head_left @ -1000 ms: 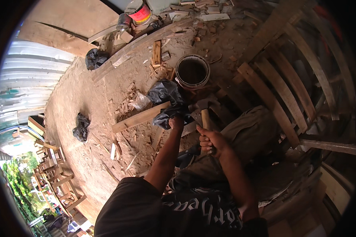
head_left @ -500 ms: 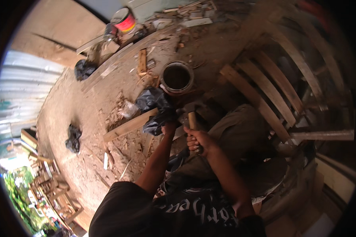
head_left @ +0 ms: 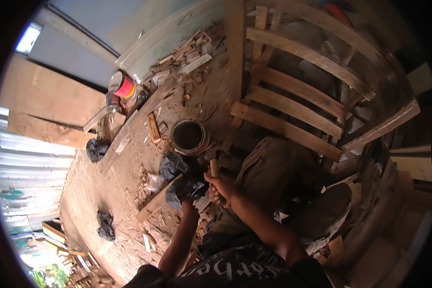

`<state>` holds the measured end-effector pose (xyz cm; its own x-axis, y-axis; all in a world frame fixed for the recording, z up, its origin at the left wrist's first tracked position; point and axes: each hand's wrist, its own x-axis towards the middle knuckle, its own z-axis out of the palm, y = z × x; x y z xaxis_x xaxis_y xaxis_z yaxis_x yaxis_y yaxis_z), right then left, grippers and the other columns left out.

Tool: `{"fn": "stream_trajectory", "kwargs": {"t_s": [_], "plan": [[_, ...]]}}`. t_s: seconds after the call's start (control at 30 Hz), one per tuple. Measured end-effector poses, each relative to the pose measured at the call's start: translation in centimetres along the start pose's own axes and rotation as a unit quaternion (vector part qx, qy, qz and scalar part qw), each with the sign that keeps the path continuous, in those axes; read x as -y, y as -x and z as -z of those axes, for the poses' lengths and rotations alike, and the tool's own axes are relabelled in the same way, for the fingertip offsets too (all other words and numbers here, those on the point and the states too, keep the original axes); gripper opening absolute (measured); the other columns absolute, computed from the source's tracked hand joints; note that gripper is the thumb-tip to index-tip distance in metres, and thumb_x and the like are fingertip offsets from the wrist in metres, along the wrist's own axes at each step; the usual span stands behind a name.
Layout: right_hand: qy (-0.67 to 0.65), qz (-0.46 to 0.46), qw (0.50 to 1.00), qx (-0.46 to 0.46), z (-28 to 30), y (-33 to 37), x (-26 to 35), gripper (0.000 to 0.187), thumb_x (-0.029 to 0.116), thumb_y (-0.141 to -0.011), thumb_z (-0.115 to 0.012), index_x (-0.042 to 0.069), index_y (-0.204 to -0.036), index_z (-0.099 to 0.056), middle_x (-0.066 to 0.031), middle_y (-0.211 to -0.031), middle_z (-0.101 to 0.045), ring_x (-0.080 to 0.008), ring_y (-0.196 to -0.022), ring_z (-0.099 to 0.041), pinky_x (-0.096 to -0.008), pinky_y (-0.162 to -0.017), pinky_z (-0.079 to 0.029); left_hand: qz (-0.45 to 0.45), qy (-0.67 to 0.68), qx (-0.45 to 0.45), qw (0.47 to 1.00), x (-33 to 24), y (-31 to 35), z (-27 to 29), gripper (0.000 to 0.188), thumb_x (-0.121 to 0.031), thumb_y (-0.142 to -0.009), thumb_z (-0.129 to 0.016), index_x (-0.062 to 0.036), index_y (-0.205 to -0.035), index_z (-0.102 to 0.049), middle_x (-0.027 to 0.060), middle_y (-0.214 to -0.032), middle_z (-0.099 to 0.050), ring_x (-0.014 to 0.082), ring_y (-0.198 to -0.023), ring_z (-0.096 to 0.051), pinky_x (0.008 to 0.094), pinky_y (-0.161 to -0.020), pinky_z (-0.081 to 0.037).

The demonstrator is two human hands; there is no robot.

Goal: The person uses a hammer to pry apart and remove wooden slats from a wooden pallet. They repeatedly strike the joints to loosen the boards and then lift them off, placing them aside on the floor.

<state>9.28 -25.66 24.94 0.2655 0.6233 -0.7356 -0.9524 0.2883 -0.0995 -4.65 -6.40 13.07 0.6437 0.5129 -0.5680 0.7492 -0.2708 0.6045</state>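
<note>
On the near side of the bucket (head_left: 202, 145), my right hand (head_left: 219, 190) is wrapped round the wood-handled hammer (head_left: 214, 169), its dark head close to the bucket, while my left hand (head_left: 189, 207) is at the black plastic bag (head_left: 185, 188), also nearer me than the bucket — its fingers are hidden, so I cannot tell what they grip. I take this for a steadying step with the hammer at the ready — any stroke, I'd judge, calls for keeping my left fingers clear.

Hammer (head_left: 214, 168) right of bag (head_left: 187, 189)
</note>
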Motion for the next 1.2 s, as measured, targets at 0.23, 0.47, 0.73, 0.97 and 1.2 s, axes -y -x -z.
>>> {"fn": "stream_trajectory", "kwargs": {"t_s": [0.23, 0.47, 0.73, 0.97, 1.2], "plan": [[0.049, 0.234, 0.968, -0.074, -1.7, 2.2, -0.7, 0.038, 0.045, -0.094, -0.065, 0.011, -0.087, -0.05, 0.0048, -0.057, -0.038, -0.0079, -0.043, -0.039, -0.027, -0.041, -0.036, -0.1, 0.28, 0.015, 0.955, -14.5, 0.1, 0.5, 0.032, -0.004, -0.086, -0.062, -0.001, -0.119, -0.062, 0.0078, -0.107, -0.065, 0.0199, -0.09, -0.063, 0.0296, -0.078, -0.051], [0.038, 0.354, 0.922, -0.149, 0.7, 7.3, 2.7, 0.036, 0.037, -0.097, -0.064, 0.01, -0.078, -0.048, 0.0036, -0.054, -0.039, -0.0088, -0.041, -0.04, -0.0272, -0.039, -0.036, -0.224, 0.346, 0.06, 0.909, -32.1, -5.0, -8.6, 0.019, -0.018, -0.09, -0.072, -0.0032, -0.1, -0.066, -0.0004, -0.086, -0.062, 0.0068, -0.074, -0.052, 0.0242, -0.064, -0.043], [-0.113, 0.325, 0.932, -0.115, 1.2, 6.2, 2.8, 0.032, 0.032, -0.096, -0.065, 0.005, -0.087, -0.051, 0.0014, -0.055, -0.042, -0.0098, -0.042, -0.041, -0.0287, -0.039, -0.037, -0.474, 0.184, -0.035, 0.86, -41.2, -12.3, -18.4, 0.027, -0.014, -0.09, -0.068, -0.0026, -0.115, -0.066, 0.0089, -0.087, -0.07, 0.0225, -0.085, -0.068, 0.0342, -0.078, -0.051], [-0.103, 0.35, 0.927, -0.09, 0.9, 5.9, 3.1, 0.031, 0.033, -0.098, -0.063, 0.008, -0.087, -0.048, 0.0015, -0.058, -0.042, -0.0096, -0.043, -0.042, -0.0291, -0.04, -0.037, -0.514, 0.107, -0.066, 0.849, -41.4, -12.1, -20.0, 0.033, -0.007, -0.092, -0.058, -0.0041, -0.125, -0.062, 0.0193, -0.092, -0.068, 0.0298, -0.087, -0.069, 0.036, -0.074, -0.052], [-0.131, 0.354, 0.921, -0.1, 1.0, 6.1, 3.4, 0.036, 0.039, -0.097, -0.063, 0.01, -0.085, -0.045, 0.0016, -0.058, -0.04, -0.0103, -0.043, -0.041, -0.03, -0.04, -0.036, -0.536, 0.115, 0.057, 0.834, -43.2, -10.4, -19.7, 0.021, -0.006, -0.093, -0.06, 0.0016, -0.112, -0.063, 0.0157, -0.091, -0.066, 0.0246, -0.077, -0.064, 0.0327, -0.069, -0.05]]}}
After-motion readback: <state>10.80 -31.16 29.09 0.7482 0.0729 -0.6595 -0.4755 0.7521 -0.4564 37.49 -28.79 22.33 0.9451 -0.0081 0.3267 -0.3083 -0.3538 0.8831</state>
